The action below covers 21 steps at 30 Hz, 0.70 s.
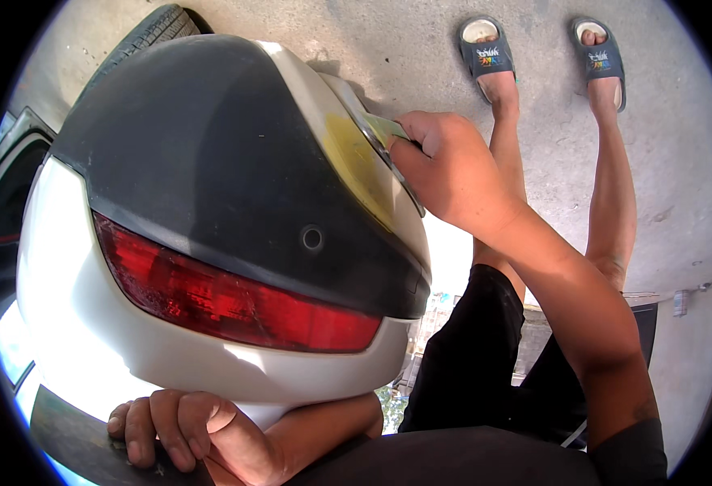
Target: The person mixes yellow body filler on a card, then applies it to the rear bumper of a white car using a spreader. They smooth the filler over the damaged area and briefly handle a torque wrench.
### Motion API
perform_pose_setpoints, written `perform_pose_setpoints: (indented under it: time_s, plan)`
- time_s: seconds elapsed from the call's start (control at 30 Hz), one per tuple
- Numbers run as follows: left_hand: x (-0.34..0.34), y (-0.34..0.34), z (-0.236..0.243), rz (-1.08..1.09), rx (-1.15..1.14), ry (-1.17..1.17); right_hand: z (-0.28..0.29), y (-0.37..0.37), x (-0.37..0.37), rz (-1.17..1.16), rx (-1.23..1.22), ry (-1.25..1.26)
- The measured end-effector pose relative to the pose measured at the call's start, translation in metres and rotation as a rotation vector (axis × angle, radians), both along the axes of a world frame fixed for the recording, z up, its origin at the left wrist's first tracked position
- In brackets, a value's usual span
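A white car bumper (72, 267) with a black plastic section (186, 138) and a red reflector strip (234, 296) fills the left half. A yellowish patch (348, 150) marks its right edge. My right hand (445, 166) pinches a green flat tool (387, 128) against that edge, beside a thin metallic-looking strip (411, 198); its exact shape is partly hidden by my fingers. My left hand (190, 433) rests below the bumper on a dark surface (64, 429), fingers loosely bent and apart, holding nothing visible. My left forearm lies along the bumper's lower edge.
A tyre (141, 49) lies behind the bumper at top left, and another car part (12, 178) stands at the far left. My feet in dark slides (486, 61) are on the concrete floor (672, 178). A pale wall (692, 364) edges the right side.
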<state>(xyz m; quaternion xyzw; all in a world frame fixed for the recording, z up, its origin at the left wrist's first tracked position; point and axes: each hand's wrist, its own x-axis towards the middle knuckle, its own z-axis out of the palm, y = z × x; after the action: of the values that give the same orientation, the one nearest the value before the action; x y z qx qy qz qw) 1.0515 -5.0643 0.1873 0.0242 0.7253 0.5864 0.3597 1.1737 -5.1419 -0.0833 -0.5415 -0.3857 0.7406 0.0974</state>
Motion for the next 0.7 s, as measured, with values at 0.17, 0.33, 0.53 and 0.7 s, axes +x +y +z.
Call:
perform_pose_setpoints:
  time_s: [0.17,0.33,0.53,0.7]
  plan:
    - [-0.009,-0.006,0.007,0.011,0.129,-0.039,0.007,0.008,-0.014,0.029,0.054,-0.019]
    - [-0.001,0.004,-0.001,0.089,0.021,0.000,0.028,0.013,-0.012,0.012,-0.004,0.127]
    - [0.000,0.003,0.004,-0.028,-0.073,-0.038,0.019,-0.008,-0.001,-0.118,0.030,0.012]
    - [-0.002,0.003,0.002,-0.004,-0.045,-0.052,0.028,-0.007,-0.018,-0.046,-0.014,0.028]
